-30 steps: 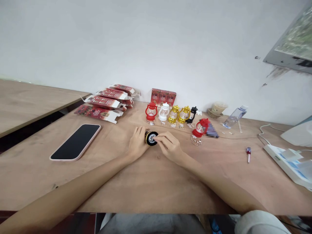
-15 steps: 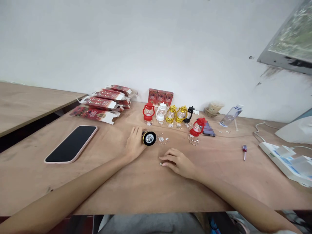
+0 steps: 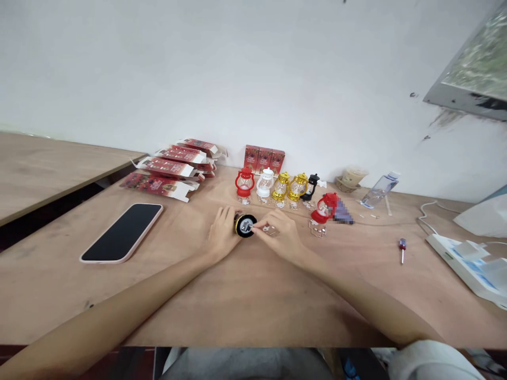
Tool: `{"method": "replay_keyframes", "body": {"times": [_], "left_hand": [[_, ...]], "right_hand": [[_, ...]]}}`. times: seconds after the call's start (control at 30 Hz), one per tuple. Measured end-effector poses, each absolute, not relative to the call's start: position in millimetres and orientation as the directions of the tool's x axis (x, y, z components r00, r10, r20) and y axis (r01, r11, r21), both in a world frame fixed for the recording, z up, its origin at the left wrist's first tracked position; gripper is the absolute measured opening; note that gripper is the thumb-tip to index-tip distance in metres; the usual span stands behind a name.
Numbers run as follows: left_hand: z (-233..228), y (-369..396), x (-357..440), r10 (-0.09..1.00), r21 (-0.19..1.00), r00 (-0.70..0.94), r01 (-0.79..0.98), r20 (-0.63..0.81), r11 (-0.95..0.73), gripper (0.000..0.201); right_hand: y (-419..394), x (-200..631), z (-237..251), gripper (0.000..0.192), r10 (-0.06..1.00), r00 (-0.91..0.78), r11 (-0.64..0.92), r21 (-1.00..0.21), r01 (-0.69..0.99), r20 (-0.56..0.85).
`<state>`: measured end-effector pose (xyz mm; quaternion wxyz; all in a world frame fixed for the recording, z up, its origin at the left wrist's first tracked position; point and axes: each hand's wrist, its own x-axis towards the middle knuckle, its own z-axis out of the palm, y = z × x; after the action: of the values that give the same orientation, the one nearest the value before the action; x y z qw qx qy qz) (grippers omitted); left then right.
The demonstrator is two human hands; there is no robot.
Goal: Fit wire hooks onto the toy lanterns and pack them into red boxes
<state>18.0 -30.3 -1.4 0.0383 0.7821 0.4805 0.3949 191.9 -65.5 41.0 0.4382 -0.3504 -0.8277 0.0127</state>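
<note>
My left hand (image 3: 222, 232) is wrapped round a small lantern (image 3: 242, 227), tipped over so that its round black base faces me. The base has a gold edge and an open-looking light middle with dark parts. My right hand (image 3: 282, 232) has thumb and forefinger pinched at the right side of that base; what lies between the fingertips is too small to make out. Behind my right hand, partly hidden, are bits of wire and white pieces (image 3: 271, 230). A red lantern (image 3: 325, 208) leans to the right, with more wire and small pieces (image 3: 317, 228) before it.
Behind stand a red lantern (image 3: 244, 183), a white one (image 3: 265, 183), two gold ones (image 3: 281, 187) and a black one (image 3: 310, 187). Red boxes (image 3: 166, 167) and a phone (image 3: 122, 232) lie left. A screwdriver (image 3: 402, 249), bottle (image 3: 380, 190) and power strip (image 3: 467, 269) are right.
My right hand has moved up and left from the bare tabletop to the lantern's base, its fingertips now pinched there. My left hand keeps its hold on the lantern. The view has shifted slightly.
</note>
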Motion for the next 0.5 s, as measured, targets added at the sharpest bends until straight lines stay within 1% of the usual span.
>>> {"method": "replay_keyframes", "body": {"times": [0.13,0.27,0.4,0.5], "left_hand": [[-0.4,-30.8,17.7,0.777,0.431,0.240,0.719,0.582,-0.546,0.028],[-0.4,-30.4,17.5,0.783,0.428,0.247,0.724,0.572,-0.541,0.029],[-0.7,-30.4,18.1,0.784,0.429,0.240,0.727,0.573,-0.536,0.027],[-1.1,-30.1,18.6,0.785,0.436,0.237,0.723,0.572,-0.536,0.027]], "right_hand": [[-54.1,181.4,42.1,0.012,0.580,-0.405,0.732,-0.234,0.641,0.706],[-54.4,177.5,37.0,0.011,0.594,-0.442,0.717,-0.194,0.670,0.672],[-56.9,177.4,35.7,0.012,0.601,-0.472,0.732,-0.207,0.648,0.645],[-56.8,177.5,37.9,0.010,0.633,-0.465,0.725,-0.264,0.636,0.619]]}}
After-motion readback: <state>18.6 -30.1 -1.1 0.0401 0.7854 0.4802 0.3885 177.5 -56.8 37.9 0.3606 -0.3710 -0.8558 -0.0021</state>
